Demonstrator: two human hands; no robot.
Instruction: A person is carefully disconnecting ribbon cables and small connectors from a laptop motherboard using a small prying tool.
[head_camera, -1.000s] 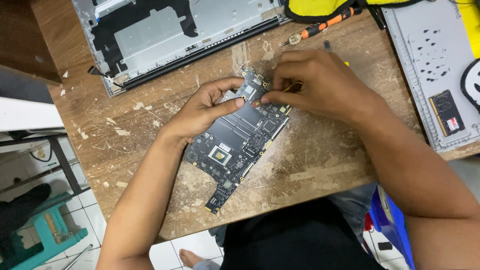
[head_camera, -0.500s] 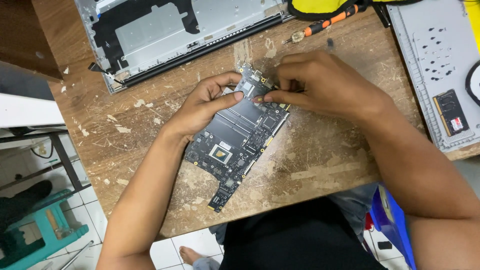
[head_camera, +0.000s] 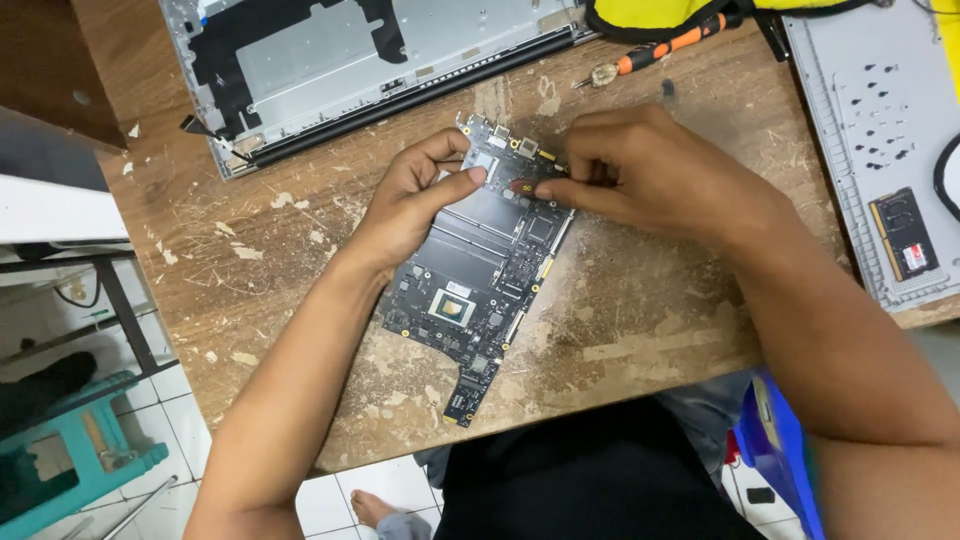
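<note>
A dark laptop motherboard (head_camera: 480, 280) lies slanted on the worn wooden table (head_camera: 650, 330). My left hand (head_camera: 415, 200) rests on the board's upper left part, thumb pressing down near a silver shield. My right hand (head_camera: 650, 175) comes in from the right, fingers pinched on a small part at the board's top edge. What the fingertips pinch is too small to tell.
An opened silver laptop chassis (head_camera: 340, 70) lies at the table's far edge. An orange-handled screwdriver (head_camera: 660, 55) and a yellow bag (head_camera: 660, 15) sit behind my right hand. A grey laptop cover (head_camera: 880, 150) with a memory module (head_camera: 905, 245) lies right. A teal stool (head_camera: 70, 460) stands on the floor, left.
Both hands stay on the board's top end with only slight finger shifts. The view has moved a little.
</note>
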